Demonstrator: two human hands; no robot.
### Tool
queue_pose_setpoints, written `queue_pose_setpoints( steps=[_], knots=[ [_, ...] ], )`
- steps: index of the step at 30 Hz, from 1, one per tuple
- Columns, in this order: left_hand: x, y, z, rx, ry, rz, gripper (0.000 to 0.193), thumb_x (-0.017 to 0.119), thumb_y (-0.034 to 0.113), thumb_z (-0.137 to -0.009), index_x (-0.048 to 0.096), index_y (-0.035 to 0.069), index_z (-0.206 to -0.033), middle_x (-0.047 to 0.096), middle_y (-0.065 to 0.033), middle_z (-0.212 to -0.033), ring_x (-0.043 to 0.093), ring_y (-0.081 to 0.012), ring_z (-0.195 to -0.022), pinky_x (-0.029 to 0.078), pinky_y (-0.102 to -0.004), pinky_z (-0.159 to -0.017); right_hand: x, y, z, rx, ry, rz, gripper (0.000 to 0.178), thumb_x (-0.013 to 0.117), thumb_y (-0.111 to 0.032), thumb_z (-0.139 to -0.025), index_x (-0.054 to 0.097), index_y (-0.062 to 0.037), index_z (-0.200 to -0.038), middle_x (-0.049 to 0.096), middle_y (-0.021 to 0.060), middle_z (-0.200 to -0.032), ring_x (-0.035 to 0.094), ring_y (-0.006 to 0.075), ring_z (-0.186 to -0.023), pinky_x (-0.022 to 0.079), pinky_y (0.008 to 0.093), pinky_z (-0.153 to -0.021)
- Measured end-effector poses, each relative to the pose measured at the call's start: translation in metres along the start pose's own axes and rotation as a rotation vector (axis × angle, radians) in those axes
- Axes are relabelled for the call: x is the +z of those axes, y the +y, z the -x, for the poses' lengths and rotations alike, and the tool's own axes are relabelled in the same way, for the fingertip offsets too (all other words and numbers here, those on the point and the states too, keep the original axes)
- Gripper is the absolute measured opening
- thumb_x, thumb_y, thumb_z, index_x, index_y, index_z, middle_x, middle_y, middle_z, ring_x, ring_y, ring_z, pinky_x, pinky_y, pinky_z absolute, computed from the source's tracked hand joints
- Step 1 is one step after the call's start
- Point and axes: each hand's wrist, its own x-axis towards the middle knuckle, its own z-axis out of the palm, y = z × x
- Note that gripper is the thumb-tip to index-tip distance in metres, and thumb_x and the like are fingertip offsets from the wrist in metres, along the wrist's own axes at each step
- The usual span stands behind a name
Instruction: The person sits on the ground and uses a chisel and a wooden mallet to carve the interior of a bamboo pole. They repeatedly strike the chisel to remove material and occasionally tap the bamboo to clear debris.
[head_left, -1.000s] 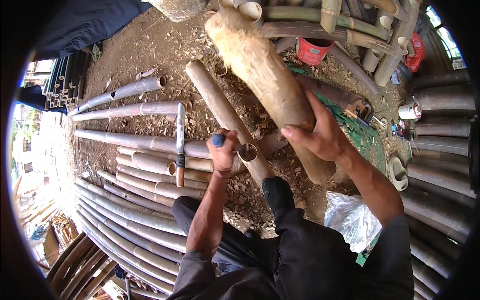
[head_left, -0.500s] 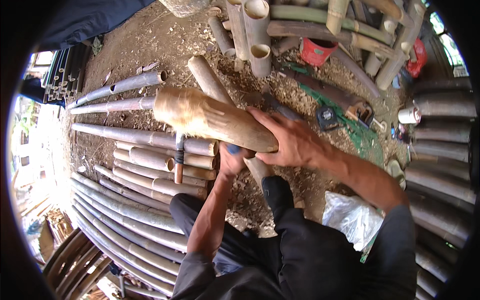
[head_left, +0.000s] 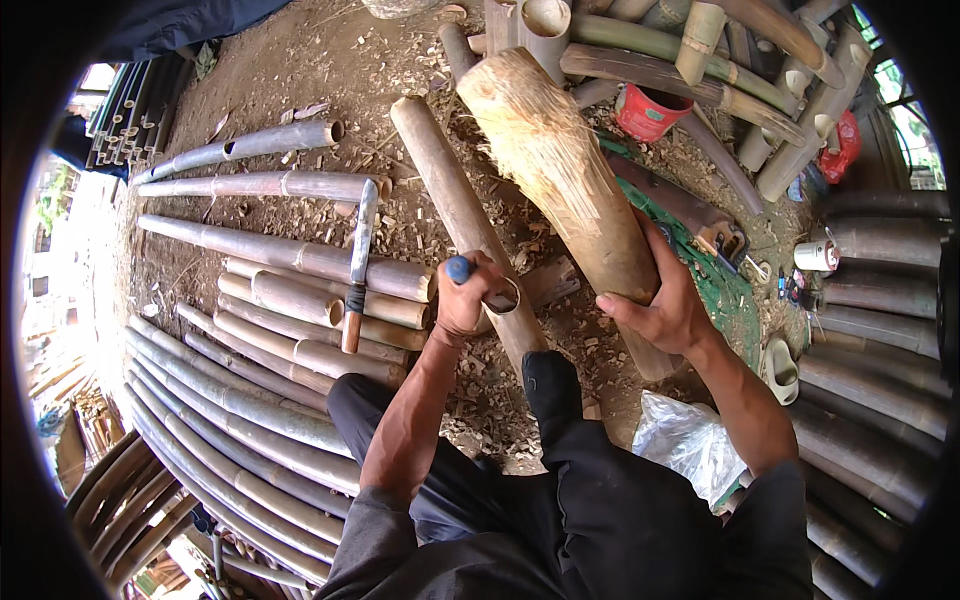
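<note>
My left hand (head_left: 468, 300) is closed round a tool with a blue handle (head_left: 460, 268), probably a chisel; its blade is hidden. That fist rests at a hole in a bamboo pole (head_left: 450, 185), which slants away from me, its near part beside my dark-clad leg. To the right, my right hand (head_left: 668, 310) grips a thick wooden mallet (head_left: 545, 150) low down. The mallet's broad, frayed head points up and away, apart from the pole and the blue handle.
Left of the pole lie several bamboo poles (head_left: 290, 262), with a black-wrapped bladed tool (head_left: 355, 270) across them. At right are a red bucket (head_left: 650, 112), a white can (head_left: 815, 256), a clear plastic bag (head_left: 685, 450) and stacked dark bamboo (head_left: 875, 330). Chips litter the ground.
The mallet has swung from across the pole, above my left hand, to the right and upright in my right hand. My left hand stays at the pole with the blue-handled tool.
</note>
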Motion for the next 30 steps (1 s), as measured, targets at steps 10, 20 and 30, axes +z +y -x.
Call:
queue_pose_setpoints(
  steps=[10,20,30],
  knots=[
    [-0.001,-0.012,-0.019,0.111,0.157,-0.253,0.016,0.063,0.008,-0.081,0.057,0.000,-0.068,0.055,-0.0028,-0.060,0.048,-0.0088,-0.052,0.039,-0.0246,-0.049,0.005,-0.023,-0.007,0.011,-0.035,-0.024,0.097,0.078,-0.026,-0.074,0.024,0.0071,-0.147,0.044,0.0239,-0.141,0.047,0.0288,-0.130,0.037,0.0369,-0.108],
    [0.012,-0.037,-0.016,0.445,-0.042,-0.540,0.026,0.071,0.018,-0.078,0.066,0.003,-0.099,0.067,-0.0117,-0.098,0.063,-0.0203,-0.091,0.050,-0.0338,-0.081,0.022,-0.054,-0.021,-0.098,-0.270,0.469,0.098,0.079,-0.026,-0.073,0.023,-0.0027,-0.151,0.047,0.0283,-0.138,0.052,0.0394,-0.125,0.043,0.0407,-0.105],
    [0.001,-0.038,-0.040,0.295,-0.362,-0.436,0.028,0.072,0.012,-0.077,0.065,0.001,-0.102,0.067,-0.0106,-0.093,0.063,-0.0212,-0.086,0.051,-0.0339,-0.081,0.027,-0.051,-0.004,-0.147,-0.127,0.292,0.094,0.075,-0.027,-0.075,0.024,0.0026,-0.148,0.047,0.0253,-0.137,0.051,0.0330,-0.125,0.042,0.0395,-0.104]
  ],
)
